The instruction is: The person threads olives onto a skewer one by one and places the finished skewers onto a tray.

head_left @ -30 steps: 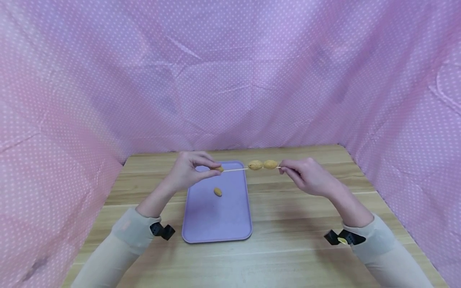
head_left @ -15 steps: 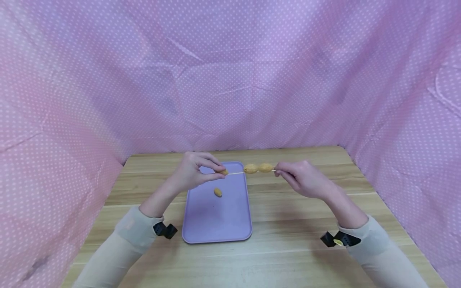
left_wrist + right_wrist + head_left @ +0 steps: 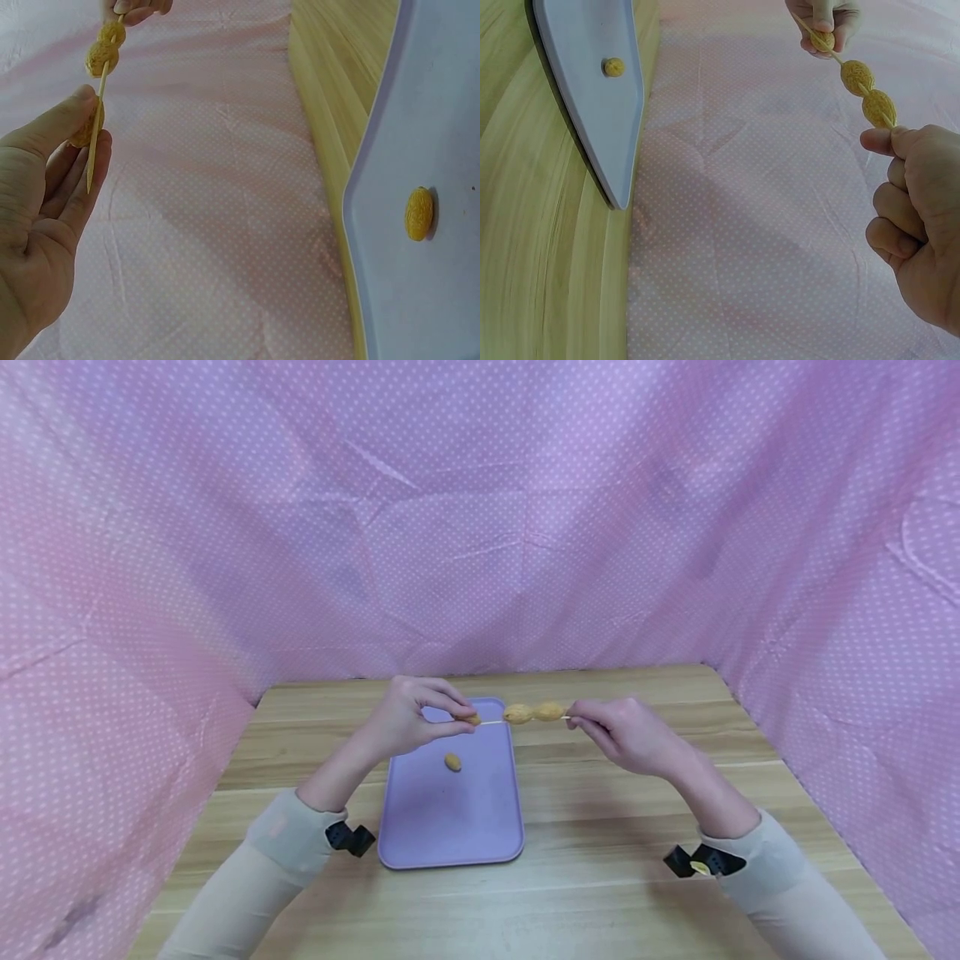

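Observation:
My left hand (image 3: 408, 717) pinches a yellow, finely grooved oval piece (image 3: 85, 127) that looks like a candied date. A thin wooden skewer (image 3: 103, 84) runs across this piece, its pointed end sticking out past the fingers in the left wrist view. Two similar pieces, a nearer one (image 3: 518, 714) and another (image 3: 551, 711), are threaded on the skewer between the hands. My right hand (image 3: 626, 733) pinches the skewer's other end between thumb and forefinger, right beside the outer piece. One more oval piece (image 3: 452, 762) lies on the purple tray (image 3: 450, 835) below.
The tray rests left of centre on a wood-grain table (image 3: 600, 893). Pink polka-dot cloth (image 3: 480, 527) hangs behind the table and along both sides. Both wrists carry a black camera, the left one (image 3: 351, 837) and the right one (image 3: 693, 862).
Both hands have drawn closer together: the left moved right and slightly down, the right moved left with the skewer. The gap between the left hand's piece and the threaded pair has narrowed.

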### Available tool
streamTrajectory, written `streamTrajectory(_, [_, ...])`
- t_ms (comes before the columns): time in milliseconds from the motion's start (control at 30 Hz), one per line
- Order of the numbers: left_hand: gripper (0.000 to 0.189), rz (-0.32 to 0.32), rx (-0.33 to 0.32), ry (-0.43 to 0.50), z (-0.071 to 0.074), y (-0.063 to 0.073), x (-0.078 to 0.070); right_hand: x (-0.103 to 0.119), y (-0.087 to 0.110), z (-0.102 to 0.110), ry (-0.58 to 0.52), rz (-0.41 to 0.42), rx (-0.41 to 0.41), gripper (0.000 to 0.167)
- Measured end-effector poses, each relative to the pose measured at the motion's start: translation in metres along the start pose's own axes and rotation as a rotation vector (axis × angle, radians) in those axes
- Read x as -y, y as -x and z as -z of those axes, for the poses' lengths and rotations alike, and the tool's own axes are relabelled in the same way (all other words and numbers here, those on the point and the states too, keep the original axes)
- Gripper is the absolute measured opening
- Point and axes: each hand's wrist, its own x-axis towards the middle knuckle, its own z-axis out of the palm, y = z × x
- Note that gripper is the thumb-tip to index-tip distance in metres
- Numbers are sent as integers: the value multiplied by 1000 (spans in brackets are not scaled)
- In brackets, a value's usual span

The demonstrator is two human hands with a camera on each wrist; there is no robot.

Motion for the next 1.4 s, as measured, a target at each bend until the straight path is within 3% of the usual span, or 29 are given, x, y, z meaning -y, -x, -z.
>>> streamTrajectory(533, [16,3,25,-29,-2,-5,5,-1,-5,-8,-38,-27,28,23])
streamTrajectory(900, [15,21,53,9,-3,-9,5,-2,-10,-13,-31,-9,19,23])
streamTrajectory(1300, [22,61,70,44,-7,-12,-8,1,-6,-10,-60,-6,42,18])
streamTrajectory(1400, [30,44,63,24,-8,-13,-11,-1,-2,-8,-65,-4,42,19])
